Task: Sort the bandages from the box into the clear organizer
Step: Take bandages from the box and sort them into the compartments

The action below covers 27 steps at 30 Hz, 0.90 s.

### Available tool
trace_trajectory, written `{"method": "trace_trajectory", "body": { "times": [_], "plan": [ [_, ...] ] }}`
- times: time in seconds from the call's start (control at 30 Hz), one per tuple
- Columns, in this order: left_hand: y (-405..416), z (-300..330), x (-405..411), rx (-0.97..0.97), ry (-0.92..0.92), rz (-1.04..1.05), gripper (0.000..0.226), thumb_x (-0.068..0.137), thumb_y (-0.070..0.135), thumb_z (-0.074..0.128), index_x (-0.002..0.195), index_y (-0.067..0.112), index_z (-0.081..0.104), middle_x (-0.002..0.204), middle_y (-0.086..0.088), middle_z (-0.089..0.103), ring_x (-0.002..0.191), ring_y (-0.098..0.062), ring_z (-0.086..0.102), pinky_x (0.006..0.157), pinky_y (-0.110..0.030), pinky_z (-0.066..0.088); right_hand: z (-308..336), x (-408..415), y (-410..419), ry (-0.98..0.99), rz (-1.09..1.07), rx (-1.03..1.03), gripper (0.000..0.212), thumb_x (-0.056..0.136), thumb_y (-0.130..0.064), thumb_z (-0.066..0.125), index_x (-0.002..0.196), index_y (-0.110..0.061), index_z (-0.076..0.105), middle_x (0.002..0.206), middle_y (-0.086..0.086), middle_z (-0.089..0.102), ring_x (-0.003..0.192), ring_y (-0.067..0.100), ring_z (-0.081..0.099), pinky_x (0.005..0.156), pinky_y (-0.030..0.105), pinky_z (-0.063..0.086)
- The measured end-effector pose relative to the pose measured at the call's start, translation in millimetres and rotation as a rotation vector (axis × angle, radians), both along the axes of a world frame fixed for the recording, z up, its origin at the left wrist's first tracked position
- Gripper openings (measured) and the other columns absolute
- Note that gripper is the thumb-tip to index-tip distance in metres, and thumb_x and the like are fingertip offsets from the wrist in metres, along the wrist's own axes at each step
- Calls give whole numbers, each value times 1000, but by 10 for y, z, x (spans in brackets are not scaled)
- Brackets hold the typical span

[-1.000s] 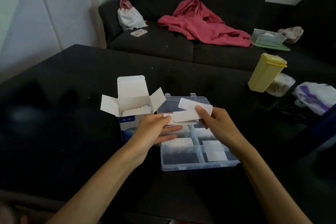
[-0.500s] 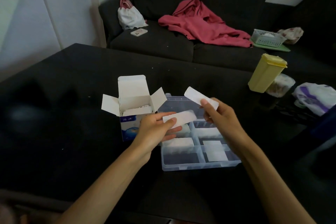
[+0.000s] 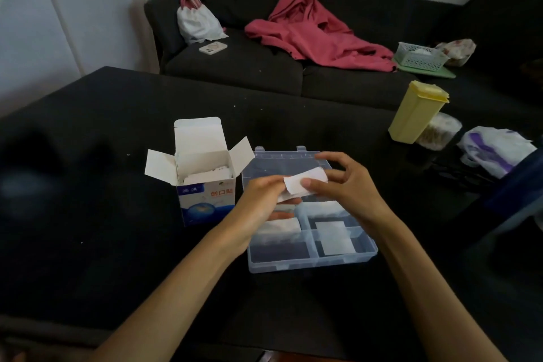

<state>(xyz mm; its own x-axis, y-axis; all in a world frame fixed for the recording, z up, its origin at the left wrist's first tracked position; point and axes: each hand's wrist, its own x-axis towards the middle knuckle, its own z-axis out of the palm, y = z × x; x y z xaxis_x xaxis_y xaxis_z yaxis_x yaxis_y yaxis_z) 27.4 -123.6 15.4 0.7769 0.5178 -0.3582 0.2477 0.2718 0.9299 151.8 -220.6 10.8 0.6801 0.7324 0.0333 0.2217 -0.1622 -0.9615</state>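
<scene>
An open white and blue bandage box (image 3: 202,176) stands on the black table (image 3: 88,214), with white bandages showing inside. To its right lies the clear organizer (image 3: 311,261), several of its compartments holding white bandages. Above the organizer my left hand (image 3: 261,200) and my right hand (image 3: 343,182) meet. Both pinch a small stack of white wrapped bandages (image 3: 305,184); my right thumb lies on top of it and my other right fingers are spread above.
A yellow lidded container (image 3: 415,112), a clear tub (image 3: 439,132) and a white and purple bag (image 3: 496,150) sit at the table's right. Behind is a dark sofa (image 3: 235,64) with a red garment (image 3: 317,32), a white pouch (image 3: 198,20), a phone (image 3: 213,47) and a basket (image 3: 420,57).
My right hand held one bandage raised apart from the left hand's; now it has come back down to the stack in my left hand and both hands pinch it.
</scene>
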Motion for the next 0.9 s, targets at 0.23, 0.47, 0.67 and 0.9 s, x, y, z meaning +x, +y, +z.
{"method": "trace_trajectory", "body": {
  "times": [0.23, 0.47, 0.67, 0.9],
  "plan": [
    [29, -270, 340, 1069, 79, -77, 29, 96, 27, 50, 125, 28, 55, 122, 6, 60, 114, -11, 53, 101, -32, 42, -5, 446, -153, -289, -44, -179, 17, 82, -10, 67, 97, -18, 68, 96, -8, 60, 90, 6, 60, 62, 14, 51],
    [156, -374, 365, 1362, 176, -125, 28, 95, 22, 51, 119, 32, 59, 126, 11, 56, 122, -10, 41, 108, -32, 25, -191, 602, -99, -359, 30, -390, 13, 83, -10, 66, 93, -18, 69, 101, -4, 61, 95, 9, 57, 70, 17, 49],
    [52, -391, 370, 1374, 200, -318, 36, 98, 22, 45, 132, 32, 49, 136, 6, 47, 132, -12, 28, 115, -33, 9, -321, 582, -53, -353, 72, -436, 10, 80, -15, 71, 88, -22, 71, 86, -3, 65, 68, 6, 56, 62, 13, 44],
    [61, -381, 370, 1329, 180, -263, 37, 97, 17, 45, 131, 30, 50, 136, 4, 46, 132, -15, 30, 113, -31, 19, -196, 686, -148, -243, -16, -365, 15, 87, -8, 62, 98, -16, 69, 99, -4, 59, 95, 9, 55, 65, 15, 47]
  ]
}}
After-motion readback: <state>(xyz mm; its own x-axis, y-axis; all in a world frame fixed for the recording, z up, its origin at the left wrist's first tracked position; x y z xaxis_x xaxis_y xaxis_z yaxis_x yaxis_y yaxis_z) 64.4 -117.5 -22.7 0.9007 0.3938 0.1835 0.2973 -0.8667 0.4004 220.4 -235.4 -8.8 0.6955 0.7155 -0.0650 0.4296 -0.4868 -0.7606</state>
